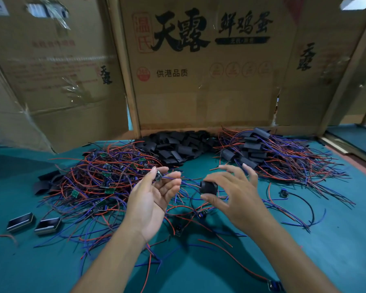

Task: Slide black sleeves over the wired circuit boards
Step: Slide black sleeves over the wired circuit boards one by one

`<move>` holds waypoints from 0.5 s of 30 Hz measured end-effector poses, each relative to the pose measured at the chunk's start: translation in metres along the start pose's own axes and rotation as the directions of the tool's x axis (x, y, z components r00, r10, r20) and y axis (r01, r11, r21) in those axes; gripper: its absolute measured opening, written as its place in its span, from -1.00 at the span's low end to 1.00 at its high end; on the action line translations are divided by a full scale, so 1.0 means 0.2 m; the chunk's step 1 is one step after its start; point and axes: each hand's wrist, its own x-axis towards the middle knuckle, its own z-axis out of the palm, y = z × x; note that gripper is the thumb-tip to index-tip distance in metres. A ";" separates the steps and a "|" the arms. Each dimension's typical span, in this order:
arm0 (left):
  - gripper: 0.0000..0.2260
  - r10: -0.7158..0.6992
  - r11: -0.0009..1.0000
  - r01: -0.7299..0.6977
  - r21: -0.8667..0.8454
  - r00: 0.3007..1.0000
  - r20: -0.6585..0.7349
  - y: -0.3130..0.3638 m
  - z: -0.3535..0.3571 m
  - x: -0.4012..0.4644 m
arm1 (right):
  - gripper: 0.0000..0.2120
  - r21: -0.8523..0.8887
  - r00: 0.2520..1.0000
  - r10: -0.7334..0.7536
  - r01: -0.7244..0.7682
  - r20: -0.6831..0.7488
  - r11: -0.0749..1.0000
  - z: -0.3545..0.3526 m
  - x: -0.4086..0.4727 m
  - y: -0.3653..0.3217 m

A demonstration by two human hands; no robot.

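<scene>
Head view, looking down on a teal surface (pixel 304 250) backed by cardboard panels (pixel 203 81) with printed characters.

Left hand (pixel 150 195) raised palm up, thumb and fingers (pixel 173 176) pinching a small wired circuit board (pixel 158 176) at the fingertips, its blue and red wires trailing to the right.

Right hand (pixel 235 191) just beside it, thumb and forefinger clamped on one black sleeve (pixel 208 187), open end facing the left hand; the other fingers spread apart above. Sleeve and board near each other, not touching.

Behind the left hand, a tangled heap of bare wired boards (pixel 97 176). Centre back, against the cardboard, a pile of loose black sleeves (pixel 175 146). Back right, a heap of sleeved boards (pixel 268 157) with wires fanning outward.

Front left, two small dark rectangular trays (pixel 33 224) side by side on the surface. Stray wired boards scattered below and to the right of the hands.
</scene>
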 end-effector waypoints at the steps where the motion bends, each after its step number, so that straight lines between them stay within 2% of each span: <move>1: -0.75 0.003 1.000 -0.003 0.000 1.000 -0.008 0.00 0.00 0.00 | -0.61 -0.015 1.000 -0.004 0.005 0.013 1.000 0.00 0.00 0.01; 5: -0.73 -0.013 1.000 0.012 -0.006 0.997 -0.070 0.02 -0.02 0.01 | -0.59 0.086 0.992 -0.005 -0.006 0.123 0.996 -0.02 0.01 0.04; 11: -0.73 -0.029 0.997 0.020 -0.074 0.992 -0.125 0.07 -0.05 0.03 | -0.63 0.420 0.978 0.010 -0.099 0.210 0.902 -0.03 0.01 0.08; 15: -0.73 -0.038 0.992 0.023 -0.124 0.992 -0.124 0.07 -0.07 0.04 | -0.69 0.489 0.972 0.056 -0.164 0.228 0.857 -0.02 0.01 0.09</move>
